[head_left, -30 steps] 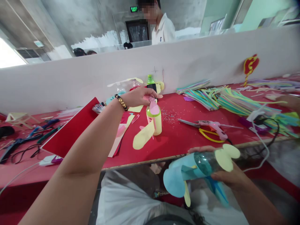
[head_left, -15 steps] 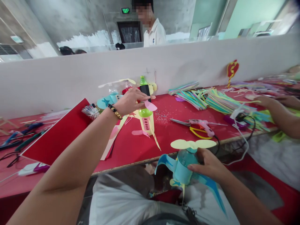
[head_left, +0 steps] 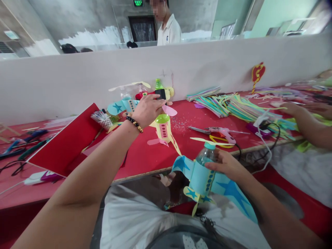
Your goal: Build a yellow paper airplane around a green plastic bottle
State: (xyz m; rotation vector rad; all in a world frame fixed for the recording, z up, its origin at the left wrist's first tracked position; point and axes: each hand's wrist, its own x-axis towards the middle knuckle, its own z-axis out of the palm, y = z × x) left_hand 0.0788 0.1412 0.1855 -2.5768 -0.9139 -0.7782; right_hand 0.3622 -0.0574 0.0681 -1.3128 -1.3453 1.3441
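Low in front of me, my right hand (head_left: 225, 164) grips a toy plane made from a bottle (head_left: 203, 173), wrapped in light-blue paper with blue-star wings. A pale yellow propeller (head_left: 211, 141) tops its cap. My left hand (head_left: 149, 109), with a bead bracelet, is at the top of a yellow and green bottle plane (head_left: 164, 129) on the red table. Its fingers are stretched out beside the pink propeller (head_left: 169, 110); whether they touch it is unclear. The hand hides the upper part of that plane.
Behind stand another blue bottle plane (head_left: 118, 107) and a green-capped bottle plane (head_left: 158, 84). Scissors (head_left: 199, 130), a pink glue gun (head_left: 223, 133) and bundled pipe cleaners (head_left: 238, 109) lie to the right. A red board (head_left: 64, 141) leans left. A co-worker's arm (head_left: 308, 121) reaches in at right.
The blue plane in my right hand has turned, showing its dotted side and wing stars, with its propeller more edge-on. My left fingers have straightened at the pink propeller, which has rotated.
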